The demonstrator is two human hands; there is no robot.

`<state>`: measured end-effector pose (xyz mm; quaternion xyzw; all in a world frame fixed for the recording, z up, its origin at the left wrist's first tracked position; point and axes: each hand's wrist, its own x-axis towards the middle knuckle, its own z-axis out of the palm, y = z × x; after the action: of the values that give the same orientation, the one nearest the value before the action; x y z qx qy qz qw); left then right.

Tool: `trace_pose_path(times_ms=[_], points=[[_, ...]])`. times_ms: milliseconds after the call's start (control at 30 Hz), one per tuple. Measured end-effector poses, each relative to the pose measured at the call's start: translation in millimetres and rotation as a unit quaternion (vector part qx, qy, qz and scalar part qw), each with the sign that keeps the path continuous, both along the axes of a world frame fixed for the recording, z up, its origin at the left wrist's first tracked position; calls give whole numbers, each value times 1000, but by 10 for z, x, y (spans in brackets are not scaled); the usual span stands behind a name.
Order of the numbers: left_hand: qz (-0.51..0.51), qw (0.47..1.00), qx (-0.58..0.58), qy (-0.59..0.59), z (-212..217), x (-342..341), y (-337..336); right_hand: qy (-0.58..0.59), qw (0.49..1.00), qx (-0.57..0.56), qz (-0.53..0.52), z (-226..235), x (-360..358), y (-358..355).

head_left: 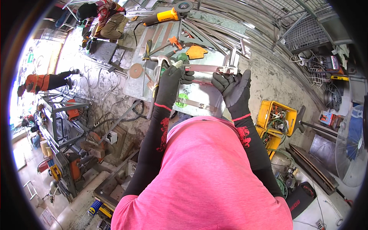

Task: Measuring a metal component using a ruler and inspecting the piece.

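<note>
Metal strip [203, 68], one, lies crosswise above the table [134, 86], nearer its near edge, an end at each gloved hand, probably for steadiness. We read the left hand [171, 79] as grasping its end; the right hand [236, 91] curls fingers beside the other, thumb apart, and we cannot tell whether they close on it. By the near edge we count one round green sticker [182, 100]. Toward the left edge: one hammer [158, 73], one flat disc [132, 69], presumably kept within reach. Far edge: one angle grinder [166, 16], likely parked there for working room.
</note>
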<state>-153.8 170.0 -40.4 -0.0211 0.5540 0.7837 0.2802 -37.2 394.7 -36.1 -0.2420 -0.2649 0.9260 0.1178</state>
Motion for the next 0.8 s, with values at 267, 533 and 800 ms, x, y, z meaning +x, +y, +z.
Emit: trace_pose_path(times_ms=[267,533,800], points=[[0,999,-49,18,107,42,-23,-85,985,90,117,-87,-18,301],[-23,990,-82,109,532,152,3,-108,979,92,144,59,41,301],[-41,978,-142,150,927,196,-31,-71,981,11,181,211,68,236]])
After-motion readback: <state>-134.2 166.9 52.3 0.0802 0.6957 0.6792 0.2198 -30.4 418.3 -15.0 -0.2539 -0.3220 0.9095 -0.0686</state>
